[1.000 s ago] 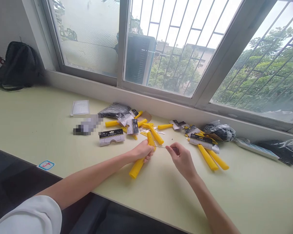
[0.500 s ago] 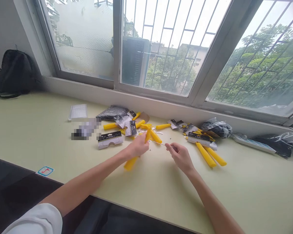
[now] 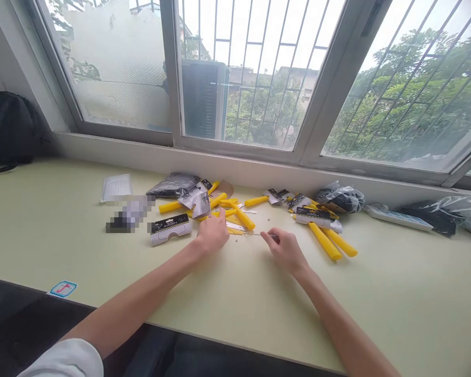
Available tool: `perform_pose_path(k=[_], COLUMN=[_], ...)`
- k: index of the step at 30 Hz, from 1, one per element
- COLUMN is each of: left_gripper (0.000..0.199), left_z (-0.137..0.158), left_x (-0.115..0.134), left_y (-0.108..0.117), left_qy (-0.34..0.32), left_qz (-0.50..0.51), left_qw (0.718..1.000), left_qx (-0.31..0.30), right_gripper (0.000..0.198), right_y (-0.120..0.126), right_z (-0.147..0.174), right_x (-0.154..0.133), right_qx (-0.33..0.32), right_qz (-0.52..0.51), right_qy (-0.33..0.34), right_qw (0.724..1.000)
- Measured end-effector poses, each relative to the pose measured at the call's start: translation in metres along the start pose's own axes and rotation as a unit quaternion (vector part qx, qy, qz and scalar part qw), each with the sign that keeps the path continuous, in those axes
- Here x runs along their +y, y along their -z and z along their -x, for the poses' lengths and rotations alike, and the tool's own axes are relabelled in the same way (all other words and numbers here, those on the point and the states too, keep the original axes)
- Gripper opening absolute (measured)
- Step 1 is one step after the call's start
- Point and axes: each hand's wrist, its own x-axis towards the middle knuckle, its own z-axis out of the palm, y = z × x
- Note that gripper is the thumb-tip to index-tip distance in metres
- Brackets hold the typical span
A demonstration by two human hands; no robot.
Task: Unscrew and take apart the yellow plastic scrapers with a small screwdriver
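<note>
Right hand (image 3: pixel 284 250) is curled in a pinch, thumb and forefinger closed on the end of a thin metal blade (image 3: pixel 254 234) that lies flat on the pale green table (image 3: pixel 377 293) and pokes out to the left of the fingers. Left hand (image 3: pixel 214 234) sits just left of that blade with the fingers bent down onto the tabletop, and I honestly can't tell if it's got anything in it, it looks loosely closed and palm down. Right behind the blade, toward the window, there's a messy pile of yellow handles (image 3: pixel 241 215) mixed with black-and-white packaging cards (image 3: pixel 168 229), the nearest card lying left of the left hand. Right of the blade, two more long yellow handles (image 3: pixel 332 242) lie side by side, and behind those a crumpled black plastic bag (image 3: pixel 343 198) against the sill. Far left of the blade, a black backpack (image 3: pixel 8 131) leans in the corner.
</note>
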Motion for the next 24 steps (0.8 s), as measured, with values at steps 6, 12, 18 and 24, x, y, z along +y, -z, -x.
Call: perform_pose_path(k=[6, 12, 18, 24], left_gripper=[0.055, 0.044, 0.024, 0.025], left_z=[0.010, 0.010, 0.034, 0.041], left_x=[-0.018, -0.009, 0.031, 0.031], left_y=[0.000, 0.000, -0.012, -0.031], left_qy=[0.006, -0.044, -0.296, -0.241], left_qz=[-0.081, -0.082, 0.134, 0.386], left_qw=[0.994, 0.983, 0.933, 0.890], left_qx=[0.068, 0.157, 0.155, 0.018], right_gripper=[0.054, 0.072, 0.059, 0.042], right_y=[0.035, 0.099, 0.082, 0.054], right_z=[0.000, 0.007, -0.005, -0.006], right_x=[-0.002, 0.063, 0.102, 0.078], right_qx=[0.064, 0.235, 0.171, 0.134], right_qz=[0.026, 0.147, 0.247, 0.278], right_qy=[0.009, -0.053, -0.072, -0.053], right_qw=[0.998, 0.959, 0.951, 0.950])
